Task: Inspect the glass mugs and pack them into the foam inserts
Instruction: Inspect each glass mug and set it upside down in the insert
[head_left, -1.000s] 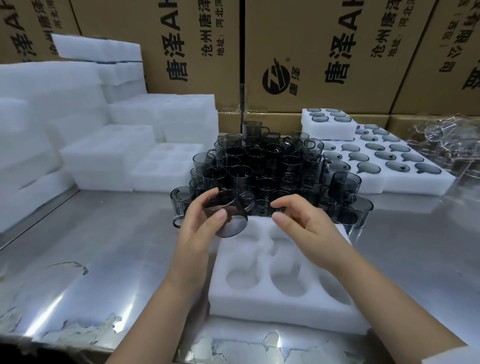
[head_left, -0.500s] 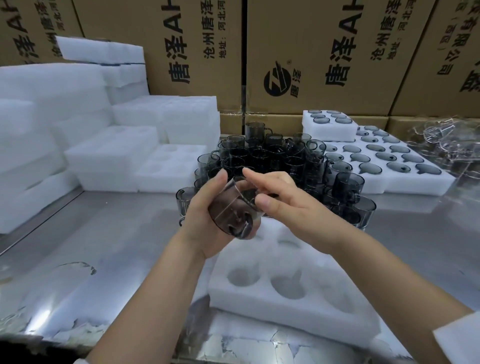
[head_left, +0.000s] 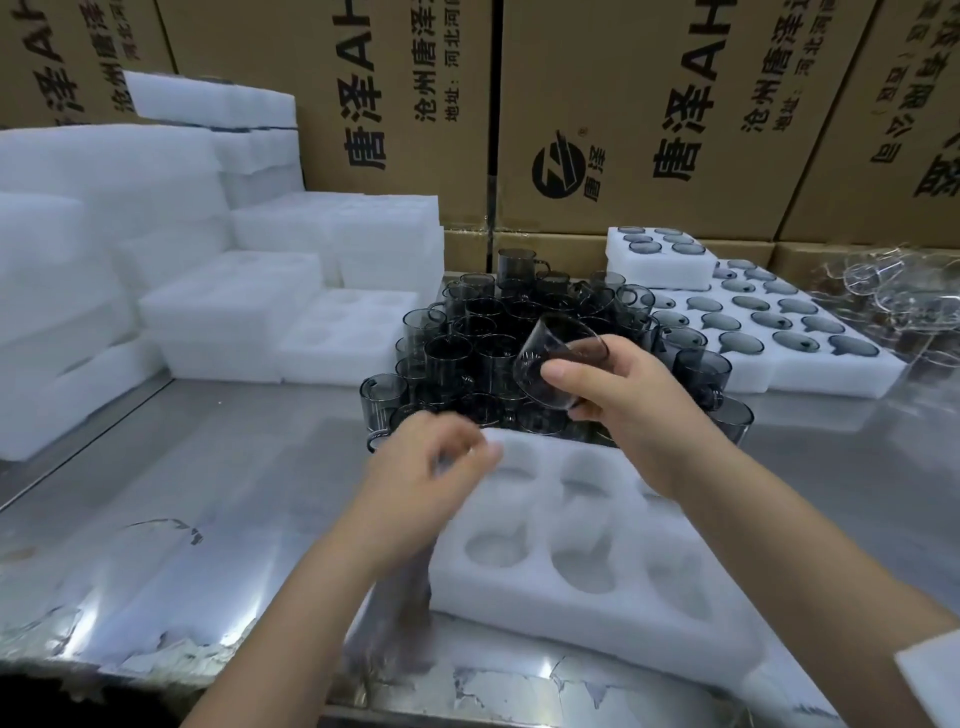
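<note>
The right hand (head_left: 639, 410) grips a smoky glass mug (head_left: 558, 364) by its wall, thumb across the near side. The mug is tilted and raised above the cluster of loose mugs (head_left: 483, 353), just beyond the far edge of the foam insert (head_left: 571, 616). All the insert's visible cavities are unfilled. The left hand (head_left: 431, 467) is over the insert's near-left corner but is motion-blurred, so I cannot tell whether it holds anything.

The step in hand looks like inspection. It would go best by rolling the mug slowly so light passes through the rim, wall and base. The grip should stay on the body, clear of the packed glass below. For seating, lower the mug straight into a cavity. A flat left palm on the foam should stop it sliding on the shiny desk (head_left: 234, 467).
</note>
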